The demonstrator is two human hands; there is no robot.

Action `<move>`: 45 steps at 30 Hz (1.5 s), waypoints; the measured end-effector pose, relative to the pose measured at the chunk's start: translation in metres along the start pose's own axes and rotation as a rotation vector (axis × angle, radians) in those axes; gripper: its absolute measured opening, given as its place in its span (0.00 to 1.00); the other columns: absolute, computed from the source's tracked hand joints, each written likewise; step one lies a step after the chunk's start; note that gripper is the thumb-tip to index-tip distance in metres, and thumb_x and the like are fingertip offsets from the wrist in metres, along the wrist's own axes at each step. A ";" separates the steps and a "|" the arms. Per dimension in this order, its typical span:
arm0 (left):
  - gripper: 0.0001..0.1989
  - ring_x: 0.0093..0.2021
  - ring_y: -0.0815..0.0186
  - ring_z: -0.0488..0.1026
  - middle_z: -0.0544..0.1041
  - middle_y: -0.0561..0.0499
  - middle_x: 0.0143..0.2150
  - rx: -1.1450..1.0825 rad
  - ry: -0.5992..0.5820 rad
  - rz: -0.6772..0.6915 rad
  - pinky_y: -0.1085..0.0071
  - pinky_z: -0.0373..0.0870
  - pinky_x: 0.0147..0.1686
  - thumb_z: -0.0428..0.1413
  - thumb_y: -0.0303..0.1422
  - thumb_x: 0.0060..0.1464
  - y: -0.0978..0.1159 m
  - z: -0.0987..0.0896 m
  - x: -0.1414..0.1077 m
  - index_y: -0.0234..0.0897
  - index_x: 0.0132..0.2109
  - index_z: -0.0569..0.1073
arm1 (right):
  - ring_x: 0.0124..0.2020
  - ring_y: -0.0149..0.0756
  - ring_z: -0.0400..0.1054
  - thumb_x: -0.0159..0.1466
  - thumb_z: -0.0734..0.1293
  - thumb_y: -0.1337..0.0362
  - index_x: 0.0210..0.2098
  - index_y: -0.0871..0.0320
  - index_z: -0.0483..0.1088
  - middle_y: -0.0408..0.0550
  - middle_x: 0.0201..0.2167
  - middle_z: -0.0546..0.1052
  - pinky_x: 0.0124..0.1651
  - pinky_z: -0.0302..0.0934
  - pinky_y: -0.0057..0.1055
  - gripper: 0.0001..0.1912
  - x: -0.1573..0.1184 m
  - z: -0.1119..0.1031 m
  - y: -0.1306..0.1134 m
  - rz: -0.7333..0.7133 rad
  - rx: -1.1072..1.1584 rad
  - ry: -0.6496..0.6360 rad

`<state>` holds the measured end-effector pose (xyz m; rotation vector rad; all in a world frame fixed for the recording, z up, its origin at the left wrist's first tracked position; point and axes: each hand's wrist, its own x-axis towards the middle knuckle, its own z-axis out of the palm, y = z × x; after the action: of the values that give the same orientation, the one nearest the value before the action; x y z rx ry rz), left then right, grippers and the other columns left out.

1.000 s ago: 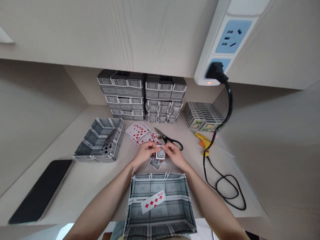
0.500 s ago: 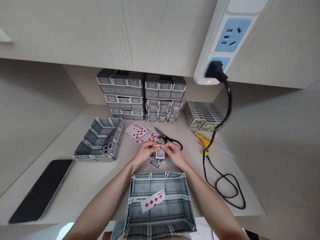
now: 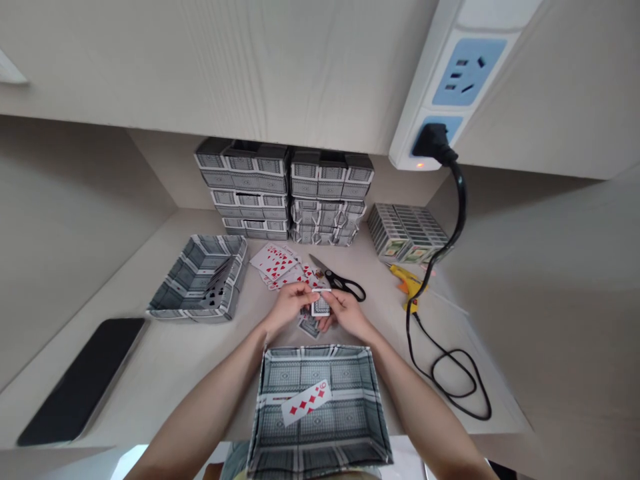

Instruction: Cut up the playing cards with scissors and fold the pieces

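Note:
Between my two hands is a small folded playing card, its grey patterned back facing up. My left hand pinches its left side, and my right hand grips its right side with the thumb on top. Cut card pieces lie on the table just beneath. Closest to me stands an open box made of playing cards, with a cut strip of a diamond card inside. Face-up cards and black-handled scissors lie just beyond my hands.
A second card box holds some cards at the left, near a black phone-like slab. Stacked card boxes stand at the back, with card packs beside them. A yellow glue gun and its black cord occupy the right.
The fingers of my right hand have curled further under the folded card, covering some of the cut pieces below. The card stays in nearly the same place.

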<state>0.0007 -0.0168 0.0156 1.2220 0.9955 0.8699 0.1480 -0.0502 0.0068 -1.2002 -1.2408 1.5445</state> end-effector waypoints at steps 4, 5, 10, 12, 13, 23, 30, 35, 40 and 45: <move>0.17 0.17 0.75 0.58 0.63 0.58 0.15 -0.011 -0.007 -0.010 0.77 0.53 0.19 0.61 0.41 0.34 0.001 0.001 0.000 0.33 0.19 0.65 | 0.14 0.35 0.68 0.55 0.60 0.45 0.27 0.56 0.62 0.40 0.14 0.71 0.15 0.62 0.29 0.20 -0.001 0.000 0.001 -0.009 -0.020 0.024; 0.17 0.17 0.75 0.58 0.64 0.58 0.15 -0.011 -0.009 -0.014 0.77 0.53 0.19 0.61 0.42 0.34 0.001 0.001 0.000 0.33 0.19 0.65 | 0.14 0.36 0.68 0.55 0.60 0.45 0.27 0.56 0.63 0.40 0.14 0.71 0.15 0.62 0.30 0.20 -0.001 0.000 0.001 -0.007 -0.022 0.030; 0.17 0.17 0.75 0.59 0.64 0.57 0.15 -0.036 -0.012 -0.028 0.77 0.54 0.19 0.61 0.41 0.35 0.000 0.001 0.000 0.33 0.20 0.66 | 0.14 0.36 0.68 0.55 0.61 0.45 0.27 0.57 0.64 0.41 0.15 0.72 0.15 0.63 0.30 0.20 -0.002 0.001 -0.001 0.000 -0.012 0.044; 0.16 0.16 0.75 0.58 0.64 0.58 0.14 -0.049 -0.007 -0.032 0.77 0.53 0.18 0.61 0.41 0.35 0.000 0.001 0.000 0.33 0.20 0.65 | 0.16 0.36 0.69 0.55 0.61 0.46 0.28 0.57 0.63 0.41 0.15 0.72 0.17 0.64 0.30 0.20 -0.002 0.000 -0.004 0.007 0.025 0.020; 0.16 0.16 0.75 0.58 0.64 0.58 0.14 -0.052 0.001 -0.034 0.77 0.52 0.18 0.60 0.41 0.35 0.000 0.001 0.000 0.33 0.20 0.65 | 0.16 0.36 0.70 0.55 0.62 0.46 0.29 0.58 0.63 0.41 0.16 0.72 0.18 0.65 0.31 0.20 -0.003 0.000 -0.005 0.018 0.054 -0.008; 0.17 0.17 0.75 0.58 0.63 0.57 0.14 -0.035 0.036 -0.029 0.76 0.53 0.19 0.60 0.42 0.35 -0.003 -0.001 0.004 0.33 0.19 0.65 | 0.15 0.32 0.69 0.54 0.61 0.45 0.26 0.59 0.61 0.42 0.16 0.73 0.19 0.64 0.27 0.21 -0.003 0.000 -0.005 0.049 0.085 -0.124; 0.16 0.17 0.76 0.57 0.63 0.58 0.14 -0.047 0.049 0.002 0.77 0.52 0.19 0.60 0.39 0.37 -0.002 0.002 0.002 0.33 0.18 0.64 | 0.12 0.31 0.65 0.56 0.58 0.46 0.26 0.58 0.60 0.40 0.14 0.71 0.15 0.60 0.27 0.20 -0.004 0.002 -0.003 0.010 0.022 -0.079; 0.15 0.18 0.75 0.58 0.62 0.58 0.15 -0.014 0.028 0.023 0.76 0.52 0.20 0.59 0.40 0.39 -0.002 0.002 0.001 0.33 0.19 0.64 | 0.05 0.26 0.52 0.59 0.57 0.50 0.24 0.56 0.59 0.33 0.07 0.62 0.07 0.46 0.22 0.17 -0.006 0.000 -0.001 -0.033 -0.119 0.017; 0.16 0.19 0.75 0.57 0.60 0.59 0.17 0.047 -0.053 0.085 0.77 0.51 0.21 0.57 0.41 0.42 -0.001 0.002 0.000 0.34 0.20 0.62 | 0.05 0.25 0.48 0.59 0.57 0.53 0.21 0.55 0.58 0.32 0.06 0.57 0.07 0.41 0.22 0.15 -0.006 -0.002 -0.003 -0.038 -0.217 0.097; 0.19 0.21 0.74 0.58 0.62 0.57 0.18 0.209 -0.123 0.153 0.77 0.54 0.22 0.49 0.44 0.50 -0.001 0.004 -0.003 0.33 0.22 0.63 | 0.05 0.25 0.48 0.59 0.57 0.54 0.21 0.56 0.58 0.33 0.05 0.57 0.08 0.41 0.22 0.15 -0.007 -0.006 -0.008 -0.059 -0.267 0.110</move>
<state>0.0029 -0.0212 0.0149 1.5274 0.9196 0.8123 0.1555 -0.0542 0.0155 -1.3846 -1.4280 1.2802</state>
